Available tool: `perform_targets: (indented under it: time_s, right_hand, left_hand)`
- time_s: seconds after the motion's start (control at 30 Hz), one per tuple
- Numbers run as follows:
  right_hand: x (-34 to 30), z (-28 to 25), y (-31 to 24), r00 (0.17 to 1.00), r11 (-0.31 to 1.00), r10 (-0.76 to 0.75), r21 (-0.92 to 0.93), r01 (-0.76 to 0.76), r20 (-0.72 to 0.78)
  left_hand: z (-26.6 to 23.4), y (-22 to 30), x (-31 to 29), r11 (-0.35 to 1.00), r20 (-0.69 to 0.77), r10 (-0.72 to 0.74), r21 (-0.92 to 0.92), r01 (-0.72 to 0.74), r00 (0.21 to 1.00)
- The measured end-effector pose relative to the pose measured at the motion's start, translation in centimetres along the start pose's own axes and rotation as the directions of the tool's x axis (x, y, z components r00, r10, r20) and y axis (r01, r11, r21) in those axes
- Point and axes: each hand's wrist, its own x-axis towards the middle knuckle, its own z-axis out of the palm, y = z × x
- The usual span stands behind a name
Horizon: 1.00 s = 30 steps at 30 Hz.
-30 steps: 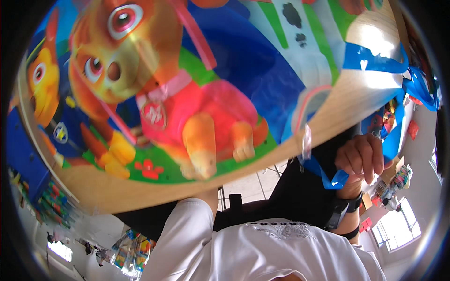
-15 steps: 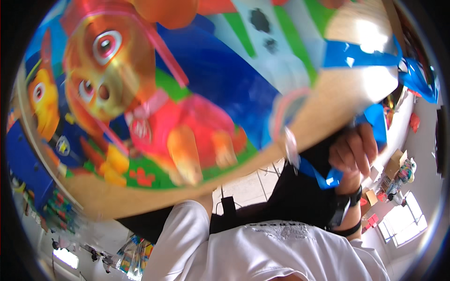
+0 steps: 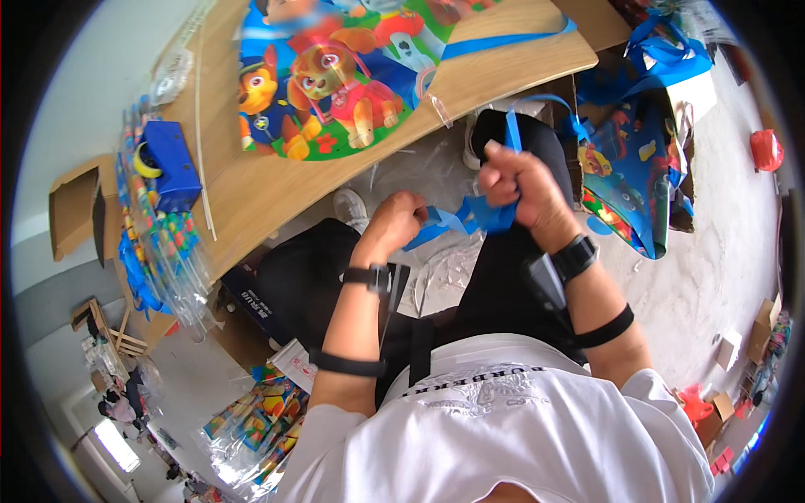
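Observation:
Both of my hands are over my lap, off the table's near edge. A blue plastic ribbon (image 3: 474, 216) runs loosely bunched between them. My left hand (image 3: 398, 220) has its fingers closed on one end of it. My right hand (image 3: 521, 186) is curled round the ribbon too, and a length rises past its fingers and curves toward the box at the right. On the table lies a glossy cartoon sheet (image 3: 411, 80) with a rounded near edge, printed with dogs. A blue strip (image 3: 503, 42) stretches from its right side across the wood.
The wooden table (image 3: 302, 186) fills the upper middle. At its left edge are a blue tape dispenser (image 3: 174, 168) and clear-wrapped colourful packages (image 3: 172, 251). A cardboard box (image 3: 681, 159) holding printed sheets and blue ribbon stands right. More wrapped packages (image 3: 260, 419) lie lower left.
My view has drawn back from the cartoon sheet, which filled it before. The left hand, unseen earlier, now shows holding ribbon. My right hand has come leftward in the picture, still with blue ribbon.

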Motion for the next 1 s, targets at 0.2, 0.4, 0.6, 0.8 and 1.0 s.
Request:
perform_targets:
  time_s: [0.2,0.4,0.6,0.8,1.0]
  right_hand:
    - [-2.8,5.4,5.9,0.941,0.942,0.336,-0.024,-0.336,0.031]
    - [-1.7,8.6,5.9,0.998,0.997,0.065,-0.030,-0.065,0.010]
    - [-1.1,7.0,2.7,0.980,0.937,-0.179,0.319,0.144,0.083]
    - [-2.6,9.1,1.2,0.962,0.930,-0.260,0.287,0.227,0.081]
    - [-3.5,9.8,2.8,0.944,0.974,-0.223,0.100,0.204,0.242]
  left_hand:
    - [-3.0,8.0,-9.1,0.800,-0.391,0.474,0.567,-0.199,0.789]
    - [0.2,9.8,-15.5,0.751,-0.347,0.556,0.599,-0.278,0.755]
    - [1.1,7.0,-19.1,0.821,-0.378,0.456,0.528,-0.217,0.806]
    - [1.3,4.4,-18.9,0.903,-0.309,0.284,0.404,-0.145,0.908]
    - [-2.3,6.4,-14.0,0.930,-0.477,0.222,-0.157,-0.331,0.850]
